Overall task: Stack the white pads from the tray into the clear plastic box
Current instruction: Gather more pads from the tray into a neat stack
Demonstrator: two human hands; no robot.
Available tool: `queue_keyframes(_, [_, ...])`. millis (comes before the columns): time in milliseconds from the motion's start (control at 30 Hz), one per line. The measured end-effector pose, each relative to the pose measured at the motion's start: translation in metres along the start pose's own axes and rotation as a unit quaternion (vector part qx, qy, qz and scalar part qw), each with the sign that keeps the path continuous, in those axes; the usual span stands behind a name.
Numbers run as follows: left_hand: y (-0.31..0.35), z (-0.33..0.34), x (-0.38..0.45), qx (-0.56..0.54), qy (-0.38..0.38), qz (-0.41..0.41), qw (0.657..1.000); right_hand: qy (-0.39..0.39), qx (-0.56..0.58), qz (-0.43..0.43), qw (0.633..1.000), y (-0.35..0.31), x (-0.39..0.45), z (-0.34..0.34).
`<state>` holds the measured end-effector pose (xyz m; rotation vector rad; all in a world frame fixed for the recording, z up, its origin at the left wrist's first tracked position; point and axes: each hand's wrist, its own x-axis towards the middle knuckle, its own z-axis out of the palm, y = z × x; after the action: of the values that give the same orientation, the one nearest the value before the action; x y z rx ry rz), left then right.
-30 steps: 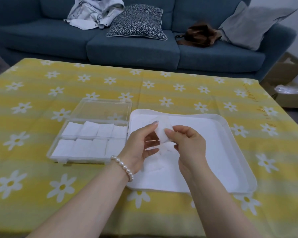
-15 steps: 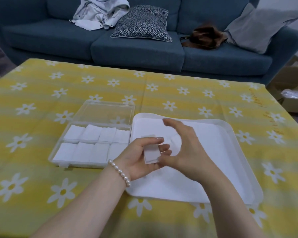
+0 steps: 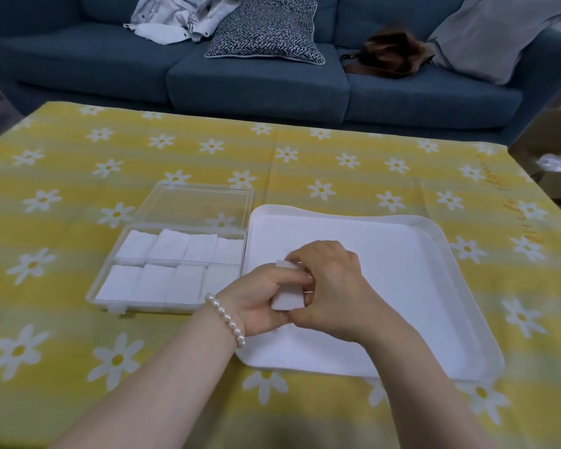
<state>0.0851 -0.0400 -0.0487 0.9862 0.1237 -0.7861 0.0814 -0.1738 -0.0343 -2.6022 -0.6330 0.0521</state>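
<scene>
Yellow striped cloth printed with white daisies covers the table, soft and faintly creased, and behind it at twelve o'clock runs a dark blue fabric sofa holding a crumpled pale garment, a black-and-white herringbone cushion, a brown leather bag and a plain grey cushion. Near the middle of the table lies a shallow white plastic tray with rounded corners, its floor a flat matte white in which single pads cannot be told apart. Just beside it at nine o'clock sits the clear plastic box, rectangular and thin-walled, its transparent lid folded flat away toward twelve o'clock. Inside, two rows of four compartments hold square white pads with a fibrous, cottony look; the one at the near right looks less filled. Both hands meet over the tray's left part. The left hand, a string of round pearl beads at its wrist, curls around a small stack of white pads, a soft-edged block seen on its side. The right hand closes over the same stack from three o'clock, fingertips pressing its top and far edge.
</scene>
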Motion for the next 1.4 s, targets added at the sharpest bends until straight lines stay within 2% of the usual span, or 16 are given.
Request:
queue_keyframes(133, [0.003,-0.005,0.003,-0.074,0.049,-0.015,0.996,-0.050,0.081,0.070,0.993,0.012,-0.001,-0.013])
queue_keyframes(267, [0.009,-0.014,0.006,-0.217,0.123,0.015,0.968,0.027,0.108,0.237,0.965,0.058,-0.003,-0.029])
queue_keyframes(333, [0.010,-0.018,0.007,-0.235,0.159,0.031,0.958,0.052,0.074,0.306,0.948,0.079,-0.005,-0.024])
queue_keyframes(433, [0.009,-0.018,0.008,-0.239,0.192,0.036,0.951,0.044,0.067,0.347,0.934,0.092,0.002,-0.005])
queue_keyframes(533, [0.008,-0.018,0.009,-0.233,0.205,0.037,0.950,0.039,0.078,0.359,0.929,0.088,0.016,0.012])
queue_keyframes(667, [0.009,-0.017,0.009,-0.226,0.208,0.030,0.951,0.049,0.018,0.365,0.929,0.087,0.028,0.027])
queue_keyframes(867, [0.007,-0.014,0.007,-0.203,0.208,0.015,0.957,0.000,0.096,0.401,0.911,0.085,0.032,0.024])
queue_keyframes(967, [0.006,-0.013,0.007,-0.197,0.206,0.015,0.958,0.044,0.118,0.400,0.908,0.085,0.029,0.017])
queue_keyframes(1100, [0.005,-0.013,0.007,-0.196,0.204,0.017,0.959,0.114,0.189,0.411,0.884,0.086,0.022,0.002])
queue_keyframes(1233, [0.004,-0.013,0.008,-0.205,0.196,0.024,0.959,0.144,0.389,0.376,0.829,0.070,0.012,-0.013])
queue_keyframes(1400, [0.002,-0.007,0.011,-0.254,0.148,0.048,0.954,0.087,0.624,0.288,0.721,0.027,0.000,-0.021])
